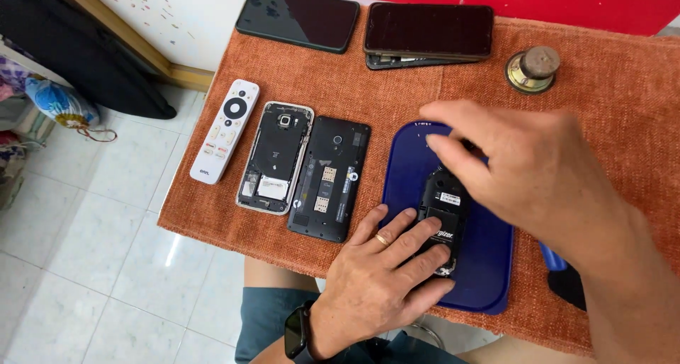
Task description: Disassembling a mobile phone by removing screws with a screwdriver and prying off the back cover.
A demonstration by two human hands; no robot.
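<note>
A small black phone [445, 219] with its back cover off lies on a dark blue mat [489, 265], which sits on an orange cloth [609, 123] covering the table. The left hand [382, 279], with a ring on one finger and a dark watch [296, 333] at the wrist, comes in from six o'clock and rests flat on the phone's lower end, fingers spread slightly and laid across it, pinching nothing. The right hand [528, 169] reaches in from four o'clock and hovers over the phone's upper end, its fingers curled downward and close together; whether the fingertips grip the phone or only touch it cannot be told, since the hand hides that part. At nine o'clock from the mat, just beside it, lies a black phone without its back [329, 178], and touching that one on its far side is a silver-edged phone, also opened [275, 157]. Further toward nine o'clock lies a white remote control [224, 131], near the cloth's edge. At twelve o'clock, a dark phone lies screen up [297, 18] and next to it another dark phone rests on its loosened back shell [428, 35]. At one o'clock stands a small round speaker part [533, 69]. A blue-handled tool [554, 258] peeks out under the right forearm at four o'clock.
</note>
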